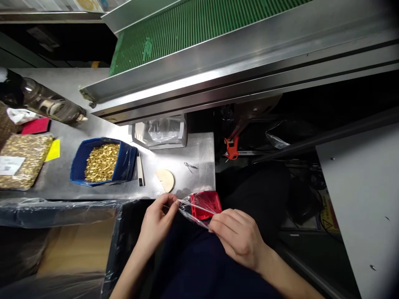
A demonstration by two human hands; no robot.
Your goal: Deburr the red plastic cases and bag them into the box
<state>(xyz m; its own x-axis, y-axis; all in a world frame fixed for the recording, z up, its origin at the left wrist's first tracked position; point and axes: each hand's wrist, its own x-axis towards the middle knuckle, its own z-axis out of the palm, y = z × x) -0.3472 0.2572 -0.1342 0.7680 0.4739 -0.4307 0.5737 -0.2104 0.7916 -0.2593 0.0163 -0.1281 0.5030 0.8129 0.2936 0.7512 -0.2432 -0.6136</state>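
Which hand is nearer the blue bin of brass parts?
Left. The left hand sits just below and right of the blue bin; the right hand lies farther right, past the red part.

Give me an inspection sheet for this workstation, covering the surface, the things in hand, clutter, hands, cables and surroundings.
Surface: steel bench, lit near its middle.
Things in hand: clear plastic bag with a red plastic part inside, held over the lap.
Clutter: blue bin of small brass parts; sealed bag of brass parts; round tan disc; small metal tool; dark bottle lying down.
Hands: left hand pinches the bag's edge; right hand grips its other side.
Cables: nothing seen.
Surroundings: green conveyor belt above; plastic-lined cardboard box at left; orange clamp under the conveyor.
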